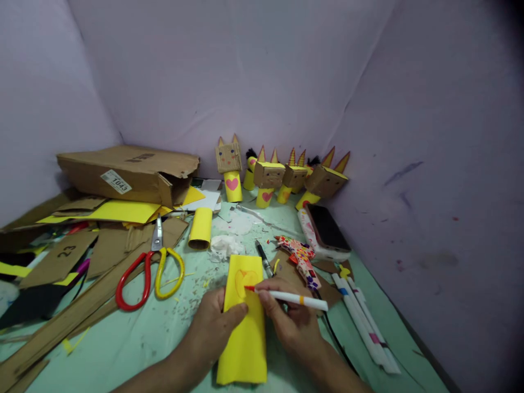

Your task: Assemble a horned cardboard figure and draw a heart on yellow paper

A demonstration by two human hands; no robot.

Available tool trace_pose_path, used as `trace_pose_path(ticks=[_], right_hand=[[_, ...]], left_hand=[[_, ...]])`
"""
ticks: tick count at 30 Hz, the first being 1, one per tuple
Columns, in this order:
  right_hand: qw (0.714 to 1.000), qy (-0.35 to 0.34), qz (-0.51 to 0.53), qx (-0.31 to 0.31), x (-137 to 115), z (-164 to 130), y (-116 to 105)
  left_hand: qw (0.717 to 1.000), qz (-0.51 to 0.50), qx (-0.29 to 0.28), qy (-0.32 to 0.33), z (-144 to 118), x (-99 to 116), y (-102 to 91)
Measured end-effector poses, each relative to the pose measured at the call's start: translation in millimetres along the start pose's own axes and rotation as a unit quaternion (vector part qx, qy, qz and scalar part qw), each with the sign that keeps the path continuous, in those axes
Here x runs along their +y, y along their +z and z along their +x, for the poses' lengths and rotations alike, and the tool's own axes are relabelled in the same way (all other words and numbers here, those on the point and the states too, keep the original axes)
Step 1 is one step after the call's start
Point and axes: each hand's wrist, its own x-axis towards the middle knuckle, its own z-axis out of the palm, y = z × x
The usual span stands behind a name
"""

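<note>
so the person has a yellow paper strip (244, 322) lying flat on the pale green table (135, 338), long side running away from them, right in front of the body. the left hand (215, 327) lies on the table at the strip's left edge, fingers held loosely together, with the thumb laid across onto the paper to pin it. the right hand (292, 322) is pinching a white marker (292, 297) with an orange-red tip, and the tip sits on a heart outline (244, 281) near the far end of the strip. judging from this, the step in hand is tracing or colouring that heart, and the trick for doing it well is probably keeping the thumb close to the drawing so the thin paper doesn't slide or buckle under the tip, and working with short light strokes instead of dragging. the heel of the right hand looks like it rests on the table beside the strip, which is good for steadiness. it would also make sense to keep the wrist off the wet ink. stuff nearby: red and yellow scissors (149, 273) well to the left, a yellow paper tube (200, 228) lying on its side beyond the strip, a black pen (264, 257) just past the far right corner, a phone (325, 229) off to the right, and a row of cardboard cat figures (282, 174) along the back wall.
</note>
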Motion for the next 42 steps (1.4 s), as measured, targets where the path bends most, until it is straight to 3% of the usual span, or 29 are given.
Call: trace_pose_path(ticks=[2, 7, 11, 16, 21, 26, 31, 35, 39, 42], right_hand=[[1.0, -0.006, 0.008, -0.012, 0.1, -0.2, 0.2], [0.998, 0.045, -0.009, 0.041, 0.8, 0.8, -1.7], [1.0, 0.019, -0.004, -0.014, 1.0, 0.7, -2.6], [0.996, 0.067, -0.018, 0.05, 3.4, 1.1, -2.5], [0.999, 0.031, 0.002, -0.028, 4.0, -1.2, -1.3], [0.996, 0.079, -0.008, 0.036, 6.3, -0.7, -1.5], [0.999, 0.031, -0.001, -0.015, 3.9, -0.5, -1.6], [0.996, 0.083, -0.016, 0.031, 6.0, -1.4, -2.0], [0.998, 0.064, -0.001, -0.009, 7.0, -2.1, -1.2], [0.997, 0.076, -0.005, 0.013, 7.6, -0.9, -1.1]], left_hand=[[1.0, -0.001, 0.003, 0.005, -0.5, -0.1, 0.2], [1.0, 0.007, 0.011, -0.001, -0.4, -0.2, 0.5], [1.0, 0.007, 0.018, 0.003, -0.2, 0.9, 1.5], [1.0, 0.009, 0.019, -0.001, 0.3, 2.1, 2.2], [1.0, 0.012, 0.016, 0.01, 0.8, -0.4, 0.0], [1.0, 0.02, 0.017, 0.006, -0.7, 0.8, 0.6], [1.0, -0.004, 0.009, 0.004, -1.6, 2.4, 2.5], [1.0, 0.0, 0.01, -0.003, -1.4, 2.5, 1.3], [1.0, 0.001, 0.014, 0.001, -1.0, 1.7, 0.5], [1.0, 0.005, 0.02, 0.001, -1.4, 2.7, 1.5]])
